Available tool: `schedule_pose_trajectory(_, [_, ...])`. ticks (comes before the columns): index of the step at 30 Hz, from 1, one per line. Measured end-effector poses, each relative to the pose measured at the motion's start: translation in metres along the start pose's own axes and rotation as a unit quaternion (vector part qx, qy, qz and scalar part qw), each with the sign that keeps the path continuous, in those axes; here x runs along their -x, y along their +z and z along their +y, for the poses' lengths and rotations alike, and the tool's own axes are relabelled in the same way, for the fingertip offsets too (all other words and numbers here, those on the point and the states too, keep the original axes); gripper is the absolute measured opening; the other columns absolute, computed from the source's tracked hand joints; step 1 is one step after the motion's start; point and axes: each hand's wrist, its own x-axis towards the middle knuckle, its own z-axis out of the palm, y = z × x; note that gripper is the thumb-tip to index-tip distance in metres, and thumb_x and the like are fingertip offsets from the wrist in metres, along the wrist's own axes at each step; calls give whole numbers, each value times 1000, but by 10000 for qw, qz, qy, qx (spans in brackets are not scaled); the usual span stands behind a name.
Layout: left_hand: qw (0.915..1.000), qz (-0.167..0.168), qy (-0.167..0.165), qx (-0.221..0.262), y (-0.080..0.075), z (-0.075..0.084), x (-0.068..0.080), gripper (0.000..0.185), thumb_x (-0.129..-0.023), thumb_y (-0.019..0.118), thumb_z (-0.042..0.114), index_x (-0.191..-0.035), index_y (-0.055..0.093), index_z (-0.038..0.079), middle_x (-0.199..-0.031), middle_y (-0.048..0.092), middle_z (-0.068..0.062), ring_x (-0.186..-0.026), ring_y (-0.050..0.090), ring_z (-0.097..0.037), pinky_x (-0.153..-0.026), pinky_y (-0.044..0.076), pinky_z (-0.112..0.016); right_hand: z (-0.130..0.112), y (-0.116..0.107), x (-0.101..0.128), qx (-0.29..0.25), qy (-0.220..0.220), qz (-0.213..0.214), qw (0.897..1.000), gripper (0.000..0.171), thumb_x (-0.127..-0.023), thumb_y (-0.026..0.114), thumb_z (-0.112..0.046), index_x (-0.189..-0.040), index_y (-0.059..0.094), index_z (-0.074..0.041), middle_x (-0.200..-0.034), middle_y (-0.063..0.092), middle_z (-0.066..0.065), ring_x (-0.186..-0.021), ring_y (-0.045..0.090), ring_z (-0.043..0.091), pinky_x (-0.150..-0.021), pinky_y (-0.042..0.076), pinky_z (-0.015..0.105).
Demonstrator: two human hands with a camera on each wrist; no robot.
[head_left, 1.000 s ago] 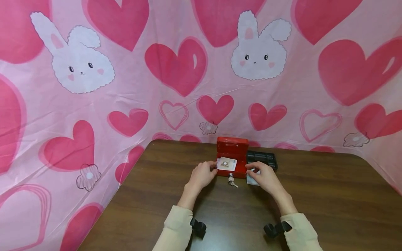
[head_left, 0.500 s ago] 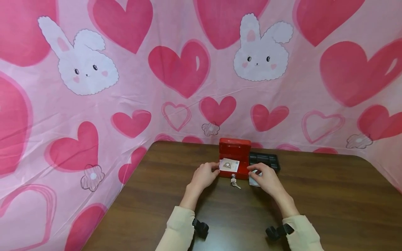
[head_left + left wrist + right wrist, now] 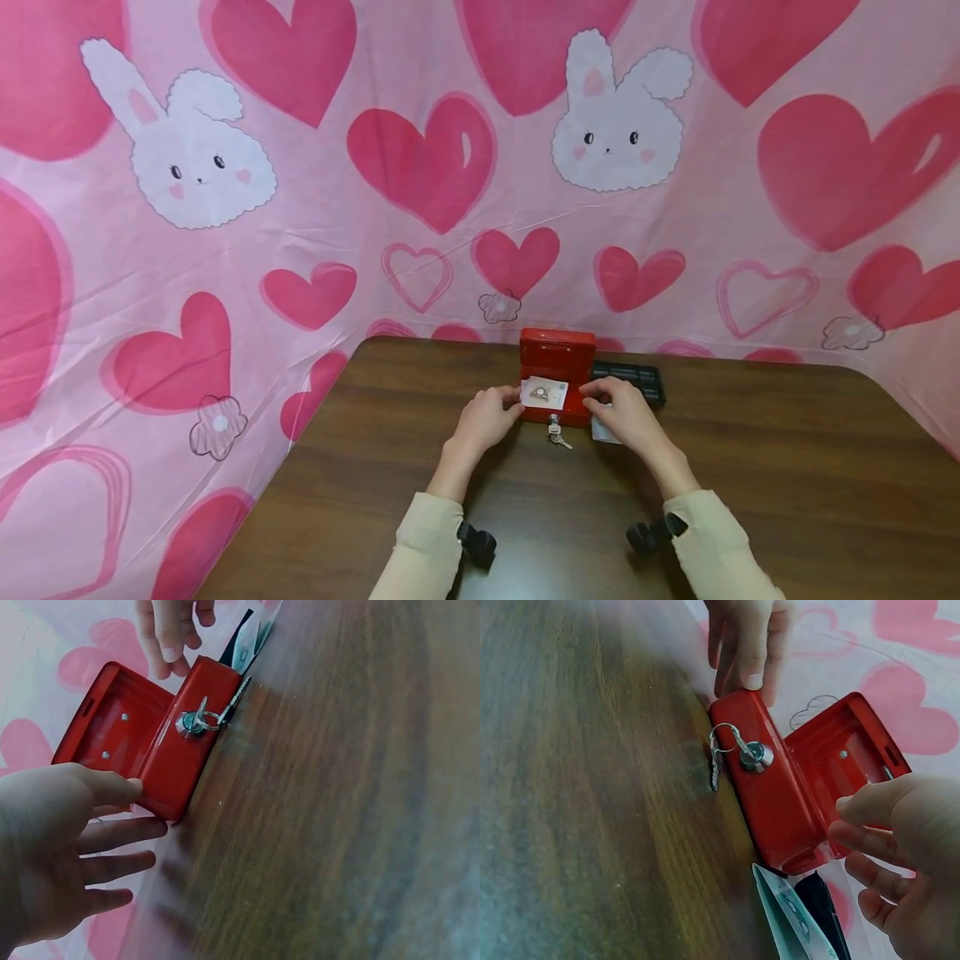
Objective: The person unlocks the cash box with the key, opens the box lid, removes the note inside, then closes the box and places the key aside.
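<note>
A small red cash box [image 3: 557, 357] stands open at the table's far edge, its lid upright. A banknote [image 3: 543, 392] lies inside. A key [image 3: 554, 431] sits in the front lock, with a second key hanging from its ring. My left hand [image 3: 501, 407] touches the box's left end, thumb [image 3: 124, 787] at the corner and fingers fairly straight. My right hand [image 3: 602, 398] touches the box's right end with its fingertips [image 3: 849, 817]. Both hands show in each wrist view around the box [image 3: 161, 742] [image 3: 795, 795].
A black coin tray [image 3: 632, 379] lies right of the box. Another banknote [image 3: 602, 432] lies on the brown wooden table [image 3: 750, 483], partly under my right hand. A pink cloth with hearts and bunnies [image 3: 420, 167] walls in the back and sides.
My right hand has moved left, from the banknote on the table to the right end of the box. My left hand has stayed at the left end.
</note>
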Motion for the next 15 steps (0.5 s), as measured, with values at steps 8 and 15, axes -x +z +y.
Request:
schedule_pose_trajectory(8, [10000, 28, 13, 1, 0, -1, -1, 37, -96, 64, 27, -131, 66, 12, -127, 69, -6, -117, 65, -24, -99, 51, -47, -1, 6, -13, 16, -117, -97, 9999, 24, -94, 64, -14, -114, 72, -3, -115, 71, 18, -106, 63, 34, -97, 49, 56])
schedule_pose_trajectory(15, [10000, 32, 26, -47, 0, -1, 1, 37, -96, 65, 27, -130, 67, 13, -126, 70, -5, -117, 65, -23, -98, 52, -47, -2, 12, -21, 176, -114, -160, 9997, 24, -93, 65, -15, -112, 73, -4, -113, 72, 16, -104, 63, 32, -96, 50, 55])
